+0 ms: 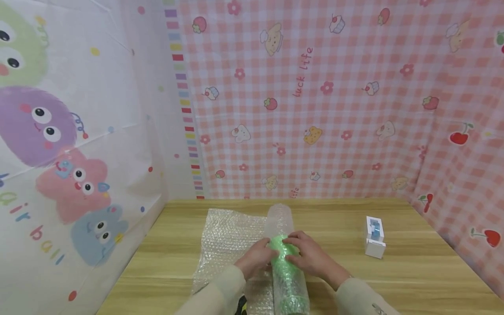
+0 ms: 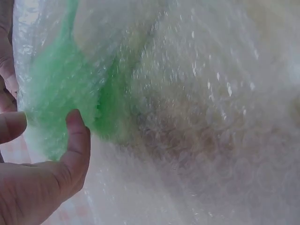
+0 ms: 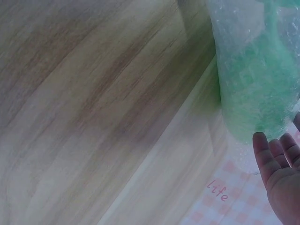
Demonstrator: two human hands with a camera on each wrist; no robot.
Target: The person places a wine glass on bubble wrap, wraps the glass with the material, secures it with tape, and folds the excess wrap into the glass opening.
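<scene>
A roll of bubble wrap (image 1: 278, 218) lies lengthwise on the table, wound round a green goblet-like thing (image 3: 260, 79) with a wide end and a narrow stem. The loose bubble wrap sheet (image 1: 232, 232) spreads flat to the left of it. My left hand (image 1: 257, 257) touches the roll's left side, thumb and fingers at the green part; its bent thumb shows in the left wrist view. From the other side, my right hand (image 1: 311, 258) rests spread fingers on the same part. In the right wrist view these fingers are fairly straight, tips at the wrap.
A small white tape dispenser (image 1: 375, 247) with a blue roll stands to the right on the wood-grain table (image 1: 417, 271). Part of a black and yellow thing (image 1: 242, 305) shows beside the left sleeve. Patterned cloths (image 1: 354, 153) hang behind and at both sides.
</scene>
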